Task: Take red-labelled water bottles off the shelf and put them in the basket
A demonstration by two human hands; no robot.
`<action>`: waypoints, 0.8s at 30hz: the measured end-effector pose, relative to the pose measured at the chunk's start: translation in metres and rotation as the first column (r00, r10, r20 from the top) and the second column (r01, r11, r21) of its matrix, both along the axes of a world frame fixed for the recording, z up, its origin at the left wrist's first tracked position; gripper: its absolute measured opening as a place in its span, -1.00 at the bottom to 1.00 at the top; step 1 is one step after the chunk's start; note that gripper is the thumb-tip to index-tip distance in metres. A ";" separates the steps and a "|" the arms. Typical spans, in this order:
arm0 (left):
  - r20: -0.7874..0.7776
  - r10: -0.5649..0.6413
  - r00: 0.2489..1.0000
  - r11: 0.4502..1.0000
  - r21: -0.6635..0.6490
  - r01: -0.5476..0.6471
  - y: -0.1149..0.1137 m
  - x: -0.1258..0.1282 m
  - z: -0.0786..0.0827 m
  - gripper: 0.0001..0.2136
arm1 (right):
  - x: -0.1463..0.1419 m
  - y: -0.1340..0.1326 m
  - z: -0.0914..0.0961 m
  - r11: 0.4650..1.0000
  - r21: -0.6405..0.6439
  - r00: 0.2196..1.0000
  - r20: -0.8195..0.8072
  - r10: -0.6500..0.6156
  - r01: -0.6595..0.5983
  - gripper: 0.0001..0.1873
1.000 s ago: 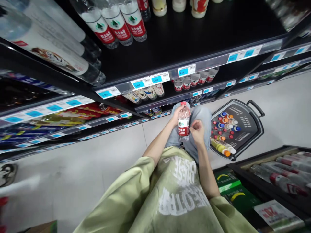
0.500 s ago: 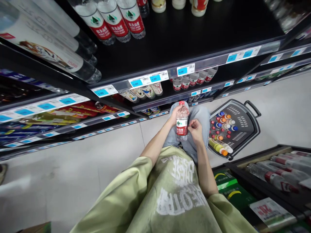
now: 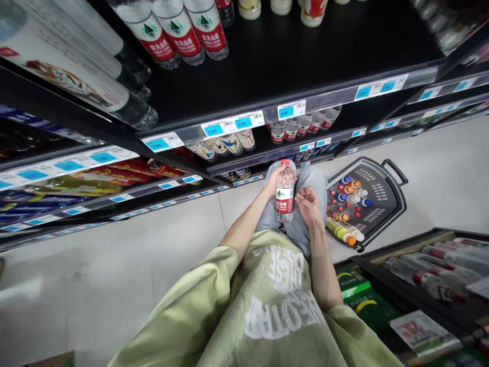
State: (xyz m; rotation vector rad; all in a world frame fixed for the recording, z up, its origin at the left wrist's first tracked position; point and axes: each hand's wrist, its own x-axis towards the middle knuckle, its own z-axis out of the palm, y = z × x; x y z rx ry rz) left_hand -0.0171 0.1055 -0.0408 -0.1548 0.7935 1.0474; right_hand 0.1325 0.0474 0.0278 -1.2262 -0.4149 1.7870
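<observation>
Above my knees, a clear water bottle [image 3: 284, 205] with a red cap and a red-and-white label stands upright in my left hand [image 3: 272, 182]. The fingers of that hand wrap around its upper part from the left and behind. Just right of the label is my right hand [image 3: 308, 205], its fingers curled in toward the thumb. A small gap shows between its fingertips and the bottle. Anything pinched in those fingers is too small to make out.
A black basket [image 3: 397, 204] holding several capped bottles is on the floor to my right. Ahead runs a black shelf [image 3: 324, 56] with bottles [image 3: 183, 38] and price tags. Green cartons [image 3: 367, 293] and a rack of large bottles [image 3: 431, 278] stand at lower right.
My right hand has drawn slightly away from the label's edge and its fingers have loosened a little. The bottle stays in my left hand. The view has shifted slightly.
</observation>
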 end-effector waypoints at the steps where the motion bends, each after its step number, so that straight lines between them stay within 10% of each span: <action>1: -0.002 -0.006 1.000 1.000 0.002 0.006 0.000 0.000 0.001 -0.68 | 0.000 0.000 0.000 1.000 -0.007 1.000 -0.017 -0.008 0.008 -0.47; 13: -0.060 -0.043 0.997 0.999 -0.012 0.042 0.000 -0.001 0.001 -0.64 | -0.001 -0.004 -0.014 0.999 0.019 0.981 0.192 0.036 -0.041 -0.49; 21: -0.211 -0.045 0.976 0.990 0.124 0.072 -0.001 0.006 -0.018 -0.53 | -0.028 -0.009 -0.029 0.958 -0.052 0.709 0.661 0.245 -0.283 -0.13; 24: -0.340 -0.082 0.937 0.961 0.221 0.165 -0.007 0.007 -0.021 -0.45 | -0.030 -0.007 -0.030 0.977 -0.081 0.756 0.622 0.203 -0.195 -0.24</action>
